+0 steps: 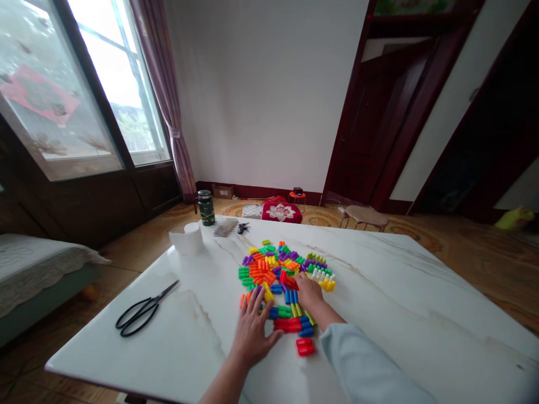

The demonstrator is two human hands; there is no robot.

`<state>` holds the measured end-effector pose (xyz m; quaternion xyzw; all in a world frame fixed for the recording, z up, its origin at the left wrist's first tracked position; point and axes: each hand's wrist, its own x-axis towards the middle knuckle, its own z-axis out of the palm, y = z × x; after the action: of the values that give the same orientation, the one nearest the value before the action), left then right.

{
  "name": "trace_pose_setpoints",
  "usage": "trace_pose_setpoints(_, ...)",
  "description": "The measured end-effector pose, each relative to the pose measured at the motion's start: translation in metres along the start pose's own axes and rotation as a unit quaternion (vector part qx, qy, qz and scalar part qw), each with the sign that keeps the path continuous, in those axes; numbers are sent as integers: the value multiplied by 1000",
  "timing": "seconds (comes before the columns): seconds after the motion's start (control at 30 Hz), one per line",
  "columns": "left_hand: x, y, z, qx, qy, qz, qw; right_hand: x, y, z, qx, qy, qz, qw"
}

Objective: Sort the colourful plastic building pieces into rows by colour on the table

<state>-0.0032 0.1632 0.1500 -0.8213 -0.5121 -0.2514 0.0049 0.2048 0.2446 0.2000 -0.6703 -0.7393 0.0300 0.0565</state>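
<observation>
A heap of colourful bullet-shaped plastic building pieces point(263, 269) lies on the white marble-patterned table point(379, 314). My left hand point(253, 328) rests at the heap's near left side, palm down with fingers spread, touching yellow and orange pieces. My right hand point(309, 293) reaches over the right side, its fingers closed on red pieces point(288, 279); the fingertips are partly hidden. Joined rows of blue and olive pieces point(293, 300) lie between the hands. Nearer to me are a red row point(287, 325) and a separate red group point(305, 347). Sorted rows, including white pieces point(323, 275), stand beyond my right hand.
Black-handled scissors point(145, 310) lie on the left of the table. Toward the far left edge are a white paper roll point(187, 239), a dark green flask point(206, 207), a blurred-out item point(225, 228) and keys point(242, 228). A stool point(365, 216) stands beyond the table.
</observation>
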Motion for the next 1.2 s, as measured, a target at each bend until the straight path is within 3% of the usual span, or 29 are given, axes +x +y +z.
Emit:
trace_pose_setpoints(0.5, 1, 0, 2, 4, 13, -5, 1000, -4, -10, -4, -12, 9, -56, 998)
trace_pose_setpoints(0.73, 1, -2, 3, 12, 21, 8, 1000, -11, -3, 2, 36, 44, -16, 998)
trace_pose_setpoints(0.83, 0, -3, 5, 11, 32, 17, 999, -16, 3, 5, 98, 87, 4, 991)
trace_pose_setpoints(0.9, 0, -4, 6, 11, 37, 18, 999, -20, 5, 9, 205, 141, 21, 968)
trace_pose_setpoints(0.97, 0, -4, 6, 11, 39, 19, 999, -26, 6, 15, 343, 190, 54, 918)
trace_pose_setpoints(1.1, 0, -4, 7, 13, 38, 23, 999, -47, 6, 29, 548, 181, 134, 805)
trace_pose_setpoints(1.2, 0, -4, 7, 15, 40, 24, 999, -63, 14, 33, 563, 178, 159, 791)
